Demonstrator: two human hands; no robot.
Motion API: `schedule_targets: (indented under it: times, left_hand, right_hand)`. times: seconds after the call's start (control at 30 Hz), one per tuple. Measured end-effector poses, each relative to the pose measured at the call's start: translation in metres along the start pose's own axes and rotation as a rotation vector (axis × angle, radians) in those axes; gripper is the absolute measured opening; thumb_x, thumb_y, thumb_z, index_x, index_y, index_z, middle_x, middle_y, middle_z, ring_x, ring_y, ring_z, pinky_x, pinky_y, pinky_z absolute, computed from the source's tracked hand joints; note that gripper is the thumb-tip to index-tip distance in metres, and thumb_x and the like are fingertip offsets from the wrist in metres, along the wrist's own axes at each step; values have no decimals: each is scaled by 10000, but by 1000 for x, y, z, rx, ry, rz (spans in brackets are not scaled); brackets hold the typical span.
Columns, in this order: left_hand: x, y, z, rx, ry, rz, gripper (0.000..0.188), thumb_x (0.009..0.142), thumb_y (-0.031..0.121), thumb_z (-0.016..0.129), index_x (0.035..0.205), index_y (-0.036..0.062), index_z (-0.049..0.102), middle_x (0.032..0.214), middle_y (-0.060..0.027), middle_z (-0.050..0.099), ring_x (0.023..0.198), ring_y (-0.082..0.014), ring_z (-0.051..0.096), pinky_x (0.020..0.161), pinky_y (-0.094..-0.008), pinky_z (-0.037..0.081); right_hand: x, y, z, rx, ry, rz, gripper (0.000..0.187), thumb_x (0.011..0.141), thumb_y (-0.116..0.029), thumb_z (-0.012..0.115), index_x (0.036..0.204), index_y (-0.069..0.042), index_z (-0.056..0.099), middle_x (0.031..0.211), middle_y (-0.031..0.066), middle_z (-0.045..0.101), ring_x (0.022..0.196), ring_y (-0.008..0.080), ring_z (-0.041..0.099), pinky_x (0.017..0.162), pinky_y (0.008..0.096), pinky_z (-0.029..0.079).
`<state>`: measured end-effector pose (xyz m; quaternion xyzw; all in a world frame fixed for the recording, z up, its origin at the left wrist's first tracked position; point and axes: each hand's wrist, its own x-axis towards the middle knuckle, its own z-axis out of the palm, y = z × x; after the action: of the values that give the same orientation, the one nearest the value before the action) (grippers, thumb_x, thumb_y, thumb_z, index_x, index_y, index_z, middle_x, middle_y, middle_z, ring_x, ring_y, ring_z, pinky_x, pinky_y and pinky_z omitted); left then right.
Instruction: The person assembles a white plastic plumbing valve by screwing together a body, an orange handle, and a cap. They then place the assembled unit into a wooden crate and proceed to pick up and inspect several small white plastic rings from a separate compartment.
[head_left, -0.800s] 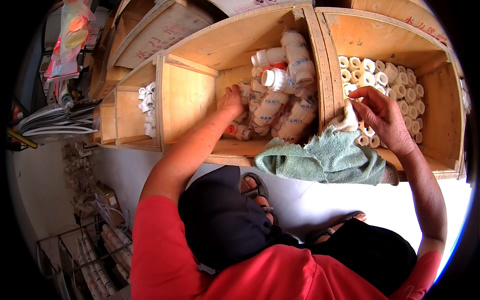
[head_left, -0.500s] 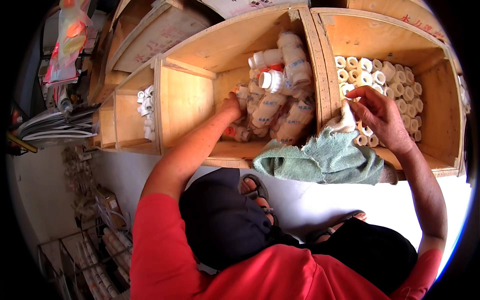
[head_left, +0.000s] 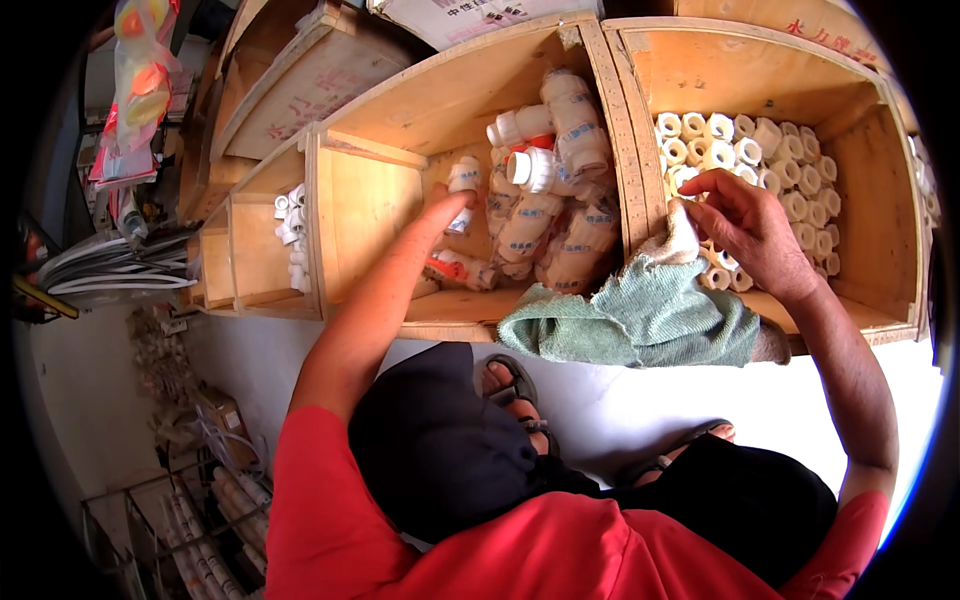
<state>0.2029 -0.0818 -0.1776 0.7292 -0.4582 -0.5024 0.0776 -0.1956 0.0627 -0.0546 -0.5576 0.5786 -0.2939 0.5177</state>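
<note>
My left hand [head_left: 448,208] reaches into the middle wooden compartment, its fingers wrapped round a white plastic pipe fitting [head_left: 465,174] held upright. Just to its right lies a pile of white ball valves [head_left: 533,220] in clear wrap, some with red parts showing. A frayed green cloth [head_left: 655,312] drapes over the front edge of the box, its pale end rising along the divider. Thumb and fingers of my right hand [head_left: 748,225] close at that pale end, above the right compartment. The exact grip there is partly hidden.
White hex-ended fittings [head_left: 795,175] fill much of the right compartment. A thick wooden divider [head_left: 632,150] separates it from the middle one. Smaller white fittings [head_left: 293,230] lie in a compartment at left. Grey tubing [head_left: 120,265] hangs beyond, and pipes [head_left: 200,540] stand at lower left.
My left hand has drawn left, away from the pile, with the white fitting now standing apart from the others. My right hand stays at the cloth's end.
</note>
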Motion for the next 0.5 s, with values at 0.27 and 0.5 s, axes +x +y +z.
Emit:
schedule_targets:
  times: [0.27, 0.5]
  left_hand:
    - [-23, 26, -20, -315, -199, 120, 477, 703, 155, 549, 1167, 45, 519, 936, -72, 611, 793, -171, 609, 666, -329, 528]
    - [-52, 47, -40, -328, -381, 172, 616, 738, 138, 490, 1340, 25, 422, 1106, -134, 617, 891, -242, 638, 775, -377, 547]
  right_hand:
    - [0, -5, -2, -27, -31, 12, 201, 973, -129, 553, 1119, 8, 563, 811, 19, 613, 765, 66, 572, 729, 233, 489]
    - [1, 5, -2, -43, 8, -49, 215, 941, -178, 602, 1079, -13, 597, 757, 43, 619, 686, 91, 555, 651, 268, 466]
